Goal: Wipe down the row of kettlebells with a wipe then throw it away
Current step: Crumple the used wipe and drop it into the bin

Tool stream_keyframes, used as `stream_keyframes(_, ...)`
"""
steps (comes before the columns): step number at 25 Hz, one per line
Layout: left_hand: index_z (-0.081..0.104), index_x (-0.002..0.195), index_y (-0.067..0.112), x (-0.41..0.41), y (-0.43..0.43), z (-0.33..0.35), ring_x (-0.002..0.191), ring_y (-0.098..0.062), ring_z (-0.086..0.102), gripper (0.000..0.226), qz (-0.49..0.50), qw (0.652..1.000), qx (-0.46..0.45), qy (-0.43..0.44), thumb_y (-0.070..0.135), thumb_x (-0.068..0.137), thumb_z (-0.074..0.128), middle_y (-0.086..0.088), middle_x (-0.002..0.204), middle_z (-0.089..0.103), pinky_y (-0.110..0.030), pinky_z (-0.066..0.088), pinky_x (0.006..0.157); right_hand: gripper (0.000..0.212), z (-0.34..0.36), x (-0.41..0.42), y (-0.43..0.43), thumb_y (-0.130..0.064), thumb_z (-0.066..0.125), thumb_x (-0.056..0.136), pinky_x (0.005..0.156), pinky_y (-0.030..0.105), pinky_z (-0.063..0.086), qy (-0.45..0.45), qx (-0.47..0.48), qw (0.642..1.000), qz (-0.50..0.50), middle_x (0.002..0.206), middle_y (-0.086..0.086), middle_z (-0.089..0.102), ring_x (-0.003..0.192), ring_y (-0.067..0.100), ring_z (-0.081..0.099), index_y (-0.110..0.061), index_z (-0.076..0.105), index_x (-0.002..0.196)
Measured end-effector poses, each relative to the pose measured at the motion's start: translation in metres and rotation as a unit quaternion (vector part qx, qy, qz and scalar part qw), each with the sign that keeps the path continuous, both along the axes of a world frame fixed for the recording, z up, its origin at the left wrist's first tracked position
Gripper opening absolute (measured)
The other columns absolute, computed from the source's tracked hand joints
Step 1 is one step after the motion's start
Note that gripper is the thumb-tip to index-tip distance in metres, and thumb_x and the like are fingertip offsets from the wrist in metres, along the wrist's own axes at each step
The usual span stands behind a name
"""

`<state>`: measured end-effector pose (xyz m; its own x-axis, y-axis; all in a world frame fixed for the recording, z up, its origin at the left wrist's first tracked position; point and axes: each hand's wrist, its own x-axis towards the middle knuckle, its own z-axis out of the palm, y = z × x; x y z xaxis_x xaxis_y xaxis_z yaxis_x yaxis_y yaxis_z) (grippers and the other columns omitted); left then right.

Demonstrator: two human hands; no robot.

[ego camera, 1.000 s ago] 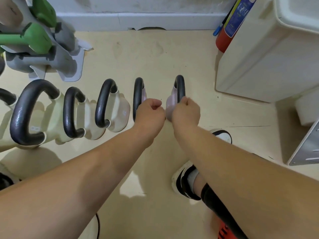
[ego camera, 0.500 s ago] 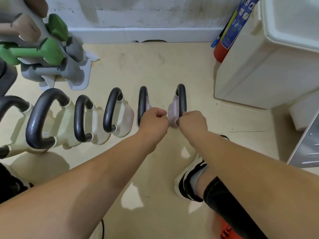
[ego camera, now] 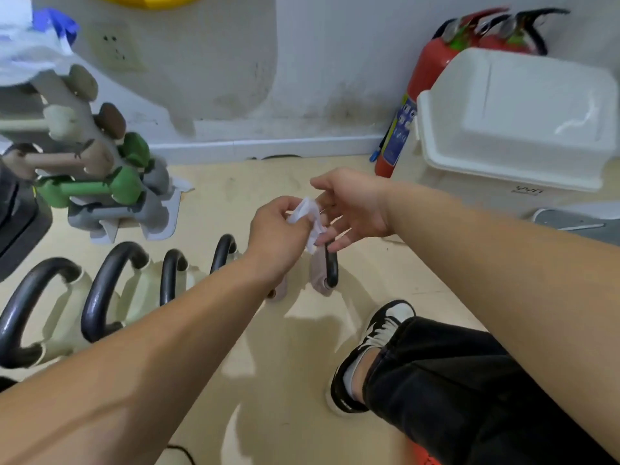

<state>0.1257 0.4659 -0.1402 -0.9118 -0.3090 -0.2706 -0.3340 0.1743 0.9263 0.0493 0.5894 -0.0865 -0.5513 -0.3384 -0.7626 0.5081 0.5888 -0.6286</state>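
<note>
Pale yellow floor (ego camera: pixel 268 391) fills the lower part of the head view, and a stained white wall runs along the top. At the lower left a row of kettlebells (ego camera: pixel 110 297) stands on this floor, black handles up and cream bodies below; the two at the right end of the row look more pink. Above this end, near the middle of the frame, the left hand (ego camera: pixel 275 229) is pinched closed on a small white wipe (ego camera: pixel 310 218), and the right hand (ego camera: pixel 352 206) is spread open just beside it, its fingertips (ego camera: pixel 322 198) at the edge of the wipe; whether they touch it I cannot tell. I judge the wipe to be very light, thin and limp, probably damp, so it will fold and hang; it is best taken by a bunched corner or crumpled in the palm. At the upper right stands a white bin (ego camera: pixel 510 129) with a closed lid, likely the place to throw it, with red fire extinguishers (ego camera: pixel 426 72) behind. A dumbbell rack (ego camera: pixel 110 196) is at the upper left.
</note>
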Motion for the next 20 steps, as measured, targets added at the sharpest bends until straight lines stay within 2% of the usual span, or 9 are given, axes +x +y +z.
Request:
stream_keyframes(3,0.064,0.097,0.025,-0.021,0.017,0.021,0.066,-0.020,0.070,0.017,-0.013,1.000,-0.007,0.005,0.013,0.085,0.063,-0.004,0.075,0.073,-0.050,0.062,0.079,0.057,0.025,-0.028,0.024,-0.053,0.038,0.100,0.074,0.040,0.061,0.220,0.099,0.970,0.023,0.083,0.011,0.073,0.074,0.032,0.073,-0.005,0.068,0.094)
stream_keyframes(5,0.063,0.098,0.014,-0.038,0.036,0.033,0.055,-0.013,0.065,0.014,-0.038,0.999,-0.007,0.014,0.006,0.087,0.059,0.000,0.063,0.069,-0.048,0.063,0.077,0.049,0.041,-0.044,0.051,-0.047,0.044,0.095,0.061,0.039,0.058,0.439,0.145,0.884,-0.063,0.060,0.005,0.062,0.059,0.030,0.064,-0.010,0.058,0.065)
stream_keyframes(7,0.067,0.091,0.008,-0.057,0.058,0.047,0.060,-0.016,0.067,0.003,-0.086,0.996,-0.015,0.032,0.008,0.089,0.064,-0.001,0.064,0.073,-0.047,0.062,0.079,0.048,0.050,-0.061,0.086,-0.041,0.043,0.093,0.053,0.035,0.046,0.546,0.191,0.802,-0.152,0.055,0.003,0.049,0.056,0.026,0.053,-0.010,0.046,0.057)
stream_keyframes(9,0.073,0.083,0.016,-0.078,0.081,0.063,0.068,-0.021,0.068,0.008,-0.116,0.991,-0.034,0.051,0.013,0.087,0.067,0.001,0.068,0.075,-0.036,0.064,0.075,0.041,0.049,-0.077,0.123,-0.039,0.041,0.094,0.062,0.034,0.047,0.558,0.257,0.765,-0.193,0.074,0.005,0.057,0.075,0.027,0.058,-0.013,0.058,0.067)
stream_keyframes(12,0.075,0.101,0.020,-0.114,0.121,0.087,0.054,-0.006,0.056,0.024,-0.173,0.977,-0.085,0.088,0.008,0.094,0.055,0.011,0.077,0.070,-0.017,0.047,0.051,0.039,0.035,-0.095,0.178,-0.037,0.041,0.094,0.089,0.047,0.052,0.497,0.312,0.782,-0.209,0.116,0.013,0.058,0.110,0.036,0.054,-0.015,0.072,0.102)
stream_keyframes(14,0.068,0.127,0.018,-0.136,0.148,0.096,0.079,-0.010,0.066,0.037,-0.238,0.955,-0.139,0.112,0.007,0.098,0.049,0.002,0.111,0.068,-0.020,0.055,0.066,0.033,0.025,-0.103,0.203,-0.036,0.042,0.090,0.082,0.041,0.054,0.480,0.260,0.796,-0.260,0.103,0.010,0.062,0.095,0.033,0.059,-0.018,0.069,0.085)
stream_keyframes(16,0.065,0.134,0.017,-0.158,0.171,0.099,0.111,-0.019,0.065,0.040,-0.271,0.929,-0.203,0.150,0.005,0.099,0.048,-0.002,0.133,0.063,-0.026,0.054,0.093,0.029,0.020,-0.109,0.212,-0.033,0.043,0.088,0.064,0.031,0.042,0.465,0.229,0.800,-0.301,0.069,0.004,0.051,0.067,0.027,0.049,-0.018,0.049,0.064)
stream_keyframes(18,0.068,0.127,0.019,-0.179,0.191,0.098,0.115,-0.019,0.063,0.037,-0.276,0.908,-0.243,0.201,0.005,0.098,0.050,-0.001,0.128,0.067,-0.025,0.051,0.097,0.032,0.020,-0.114,0.215,-0.029,0.043,0.088,0.060,0.032,0.032,0.462,0.181,0.802,-0.334,0.059,0.001,0.038,0.061,0.024,0.038,-0.017,0.036,0.059)
stream_keyframes(20,0.067,0.111,0.021,-0.200,0.209,0.095,0.099,-0.021,0.065,0.029,-0.276,0.892,-0.266,0.242,0.005,0.094,0.051,0.001,0.108,0.071,-0.032,0.056,0.087,0.035,0.023,-0.119,0.217,-0.026,0.042,0.090,0.062,0.033,0.033,0.446,0.122,0.803,-0.376,0.059,-0.001,0.040,0.063,0.023,0.039,-0.019,0.037,0.056)
